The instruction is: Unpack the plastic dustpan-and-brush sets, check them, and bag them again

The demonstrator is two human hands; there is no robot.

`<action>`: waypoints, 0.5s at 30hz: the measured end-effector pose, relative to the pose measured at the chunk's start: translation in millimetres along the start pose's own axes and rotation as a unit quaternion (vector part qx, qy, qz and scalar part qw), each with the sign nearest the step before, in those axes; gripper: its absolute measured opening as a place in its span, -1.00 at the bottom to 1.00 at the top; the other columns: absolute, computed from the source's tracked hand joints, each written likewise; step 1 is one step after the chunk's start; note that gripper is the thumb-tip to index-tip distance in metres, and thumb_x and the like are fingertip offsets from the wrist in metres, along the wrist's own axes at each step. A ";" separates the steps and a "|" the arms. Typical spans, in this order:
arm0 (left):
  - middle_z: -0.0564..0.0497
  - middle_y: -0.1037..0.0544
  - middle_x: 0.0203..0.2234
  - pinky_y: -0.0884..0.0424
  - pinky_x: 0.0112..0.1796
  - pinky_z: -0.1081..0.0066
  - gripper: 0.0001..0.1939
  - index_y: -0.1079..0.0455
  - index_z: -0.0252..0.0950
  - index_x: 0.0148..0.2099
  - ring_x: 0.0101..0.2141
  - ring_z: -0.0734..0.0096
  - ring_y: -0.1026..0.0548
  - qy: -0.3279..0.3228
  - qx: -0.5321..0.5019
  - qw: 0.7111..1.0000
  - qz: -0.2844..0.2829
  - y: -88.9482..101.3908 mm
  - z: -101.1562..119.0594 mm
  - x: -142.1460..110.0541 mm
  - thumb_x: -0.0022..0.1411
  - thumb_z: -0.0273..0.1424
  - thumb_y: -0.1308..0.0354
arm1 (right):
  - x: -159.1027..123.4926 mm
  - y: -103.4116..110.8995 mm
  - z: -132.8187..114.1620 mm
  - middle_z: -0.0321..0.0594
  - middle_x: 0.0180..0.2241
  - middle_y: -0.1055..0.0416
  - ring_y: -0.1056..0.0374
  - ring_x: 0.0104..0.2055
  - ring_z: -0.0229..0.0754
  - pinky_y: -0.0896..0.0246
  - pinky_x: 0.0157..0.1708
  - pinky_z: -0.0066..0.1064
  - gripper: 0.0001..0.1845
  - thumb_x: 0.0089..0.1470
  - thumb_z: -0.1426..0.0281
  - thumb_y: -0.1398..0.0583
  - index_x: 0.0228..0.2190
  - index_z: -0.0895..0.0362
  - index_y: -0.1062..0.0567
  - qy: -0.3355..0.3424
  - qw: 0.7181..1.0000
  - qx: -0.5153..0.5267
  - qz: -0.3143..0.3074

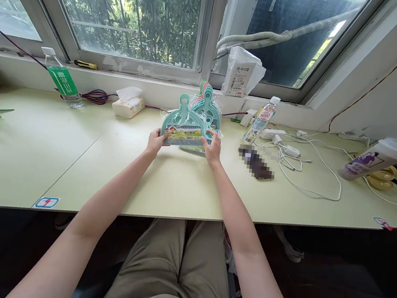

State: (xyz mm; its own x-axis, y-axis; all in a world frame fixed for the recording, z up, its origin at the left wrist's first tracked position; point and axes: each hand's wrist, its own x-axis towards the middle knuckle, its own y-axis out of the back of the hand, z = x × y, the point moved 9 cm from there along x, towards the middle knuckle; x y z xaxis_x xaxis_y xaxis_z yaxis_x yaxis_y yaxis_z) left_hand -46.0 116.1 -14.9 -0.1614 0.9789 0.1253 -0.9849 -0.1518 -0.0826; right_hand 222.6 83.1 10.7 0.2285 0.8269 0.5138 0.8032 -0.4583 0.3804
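Observation:
A teal plastic dustpan set in clear wrapping, with a printed card across its front, stands tilted on the pale green table. My left hand grips its lower left corner and my right hand grips its lower right corner. Behind it, more packaged dustpans lean in a stack, with several coloured handles showing at the top.
A green-labelled water bottle and a tissue pack sit to the left. To the right are a second bottle, a blurred dark object, white chargers and cables, and a lying white bottle. A white bag rests on the windowsill.

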 end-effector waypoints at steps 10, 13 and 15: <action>-0.27 -0.52 -0.20 -0.49 -0.24 0.17 -0.88 -0.34 -0.31 -0.25 -0.13 0.03 -0.52 0.098 0.234 0.948 0.191 115.8 -11.7 34.5 0.09 -0.51 -0.14 | 11.7 26.8 84.2 0.14 -0.05 -0.48 -0.37 0.10 0.12 -0.21 0.10 -0.03 -0.49 -0.18 0.38 -0.40 -0.12 0.21 -0.52 -0.207 0.972 -0.105 -0.035; -0.36 -0.48 -0.14 -0.30 0.01 -0.08 -0.88 -0.36 -0.31 -0.30 0.10 -0.21 -0.32 0.075 0.298 0.929 0.206 119.4 -4.4 32.8 0.06 -0.44 -0.21 | 12.9 30.7 90.7 0.01 -0.15 -0.55 -0.44 0.00 0.05 -0.25 0.07 -0.08 -0.49 -0.26 0.49 -0.41 -0.16 0.17 -0.54 -0.228 0.972 -0.055 -0.011; -0.44 -0.41 -0.02 -0.12 0.10 -0.17 -0.81 -0.40 -0.36 -0.28 0.18 -0.30 -0.17 0.039 0.396 0.893 0.209 113.3 4.2 30.2 0.06 -0.36 -0.24 | 12.1 34.7 92.9 -0.06 -0.19 -0.57 -0.47 -0.07 0.01 -0.29 0.03 -0.08 -0.49 -0.28 0.50 -0.41 -0.17 0.15 -0.54 -0.241 0.970 -0.027 0.010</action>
State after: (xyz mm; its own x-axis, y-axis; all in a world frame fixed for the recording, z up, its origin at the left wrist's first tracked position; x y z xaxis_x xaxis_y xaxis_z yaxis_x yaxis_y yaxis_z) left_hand -162.8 127.9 -16.3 -0.5513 0.8155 0.1761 -0.5790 -0.5260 0.6229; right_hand 304.3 107.5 -41.3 0.4856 0.8676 0.1066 0.7690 -0.4820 0.4199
